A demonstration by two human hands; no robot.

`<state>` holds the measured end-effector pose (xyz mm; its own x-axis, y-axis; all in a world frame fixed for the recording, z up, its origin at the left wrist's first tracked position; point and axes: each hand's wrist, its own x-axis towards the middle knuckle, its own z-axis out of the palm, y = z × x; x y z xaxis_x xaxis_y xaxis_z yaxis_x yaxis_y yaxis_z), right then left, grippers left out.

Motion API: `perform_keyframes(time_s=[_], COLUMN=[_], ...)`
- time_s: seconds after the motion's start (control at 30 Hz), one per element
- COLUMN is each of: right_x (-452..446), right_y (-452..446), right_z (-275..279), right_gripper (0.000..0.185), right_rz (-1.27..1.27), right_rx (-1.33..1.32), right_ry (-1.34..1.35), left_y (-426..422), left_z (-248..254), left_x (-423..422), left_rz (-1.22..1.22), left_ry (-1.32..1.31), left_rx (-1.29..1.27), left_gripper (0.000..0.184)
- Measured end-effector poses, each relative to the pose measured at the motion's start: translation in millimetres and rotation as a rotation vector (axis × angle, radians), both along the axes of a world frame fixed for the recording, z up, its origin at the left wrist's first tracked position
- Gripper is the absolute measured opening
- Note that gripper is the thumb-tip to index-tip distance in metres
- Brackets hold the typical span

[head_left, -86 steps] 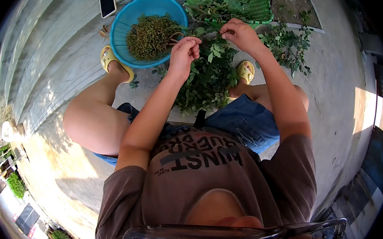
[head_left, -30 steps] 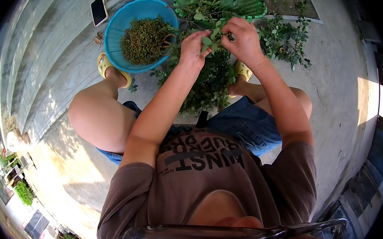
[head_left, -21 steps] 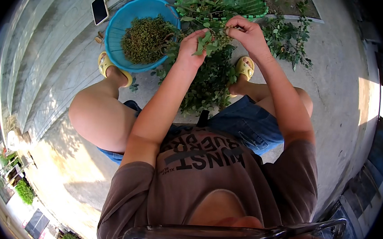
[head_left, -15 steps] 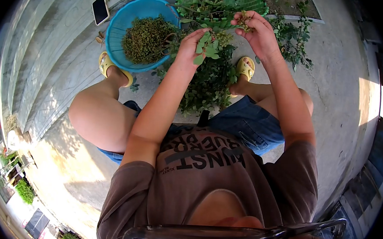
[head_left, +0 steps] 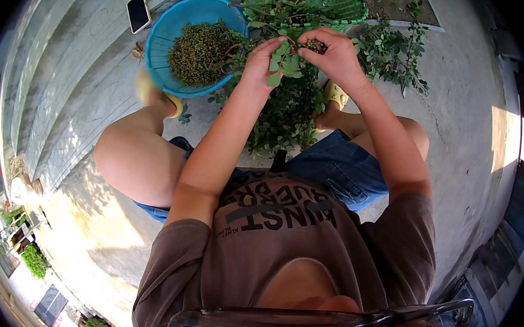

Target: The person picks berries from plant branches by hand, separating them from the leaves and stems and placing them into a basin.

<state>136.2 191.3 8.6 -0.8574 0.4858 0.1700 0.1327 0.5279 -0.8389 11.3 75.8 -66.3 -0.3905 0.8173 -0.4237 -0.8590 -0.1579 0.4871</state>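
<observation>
While the left hand (head_left: pixel 263 57) holds a leafy sprig (head_left: pixel 288 65) pinched at its stem, just right of the basin and in front of the body, the right hand (head_left: pixel 333 53) has come back beside it, having stood apart half a second ago with a berry cluster (head_left: pixel 314 45) in its fingers; that cluster now lies within the curl of the right hand, thumb and forefinger tips parted toward the sprig; whether those tips touch the stem cannot be told; the change is judged to mean that the cluster has been carried back in hand rather than set down, and that both hands are engaged at one sprig; below the hands, a dark leafy pile (head_left: pixel 283 116) spreads between the feet; to the left, a blue basin (head_left: pixel 162 23) bears a heap of berries (head_left: pixel 200 53); beyond the hands, a green woven basket (head_left: pixel 358 15) holds leafy stems; to the right, cut branches (head_left: pixel 397 57) lie on the concrete; outward again, a phone (head_left: pixel 139 13) lies on the step beyond the basin; the left yellow slipper (head_left: pixel 175 106) is blurred at its front, cause not determinable.
</observation>
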Motion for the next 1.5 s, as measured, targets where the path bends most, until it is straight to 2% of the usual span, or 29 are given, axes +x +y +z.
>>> perform_keyframes(time_s=[0.07,0.13,0.23,0.5,0.57,0.6,0.67,0.73,0.8,0.83,0.9,0.93,1.0,1.03,1.07,1.13,1.17,1.27,1.5], right_x=[-2.1,-3.4,-5.0,-5.8,-2.4,-0.5,3.0,1.8,5.2,5.8,5.1,4.7,5.7,2.6,2.0,1.0,1.7,3.0,3.5], right_y=[1.3,3.0,4.3,16.8,27.5,30.3,33.4,35.1,42.4,41.7,37.8,35.5,25.2,16.5,16.5,15.6,12.7,14.9,21.6], right_z=[-8.5,-13.0,-15.7,-35.8,-34.3,-27.8,-5.8,2.2,-3.1,-6.2,-8.5,-7.2,-1.9,3.1,1.3,-5.3,-8.6,-12.2,-22.3], right_gripper=[0.017,0.017,0.016,0.015,0.016,0.016,0.015,0.014,0.012,0.012,0.013,0.013,0.013,0.020,0.020,0.023,0.028,0.024,0.021], right_rz=[-0.009,-0.011,-0.016,-0.152,-0.175,-0.174,-0.175,-0.218,-0.054,-0.054,0.060,0.061,0.066,0.088,0.088,0.202,0.145,0.053,0.077], right_rx=[0.176,0.194,0.207,0.211,-0.350,-0.349,-0.970,-1.029,-1.170,-1.169,-0.964,-0.964,-0.658,-0.291,-0.290,0.283,0.290,0.278,0.166], right_ry=[-0.004,-0.002,-0.013,-0.076,-0.083,-0.085,0.216,0.258,0.248,0.248,0.181,0.181,-0.010,0.064,0.064,0.065,0.029,-0.028,-0.022], left_y=[0.1,0.1,0.8,6.7,7.6,7.3,6.7,6.9,6.5,6.5,6.3,6.0,5.3,5.2,4.6,2.5,2.3,2.1,1.4], left_z=[1.5,8.2,23.5,14.2,10.5,10.9,12.9,15.0,13.3,12.2,13.1,14.9,17.5,18.4,16.2,11.8,9.5,14.5,18.0], left_x=[1.4,3.5,8.9,16.6,15.0,14.0,13.4,13.4,12.2,11.6,11.1,10.9,11.9,12.2,11.7,10.2,9.9,9.6,5.9], left_rz=[0.010,0.013,0.049,0.231,0.277,0.255,0.234,0.227,0.227,0.230,0.231,0.231,0.227,0.223,0.223,0.165,0.165,0.158,0.102], left_ry=[-0.001,0.078,0.115,0.127,0.107,0.088,0.066,0.047,0.026,0.006,0.014,0.022,0.029,0.034,0.034,0.098,0.098,0.127,0.119], left_rx=[-0.003,-0.141,-0.215,-0.197,-0.188,-0.180,-0.173,-0.165,-0.130,-0.095,-0.097,-0.100,-0.100,-0.101,-0.100,-0.075,-0.075,-0.137,-0.118], left_gripper=[0.016,0.011,0.009,0.005,0.005,0.004,0.004,0.004,0.004,0.005,0.005,0.005,0.005,0.005,0.005,0.013,0.013,0.013,0.016])
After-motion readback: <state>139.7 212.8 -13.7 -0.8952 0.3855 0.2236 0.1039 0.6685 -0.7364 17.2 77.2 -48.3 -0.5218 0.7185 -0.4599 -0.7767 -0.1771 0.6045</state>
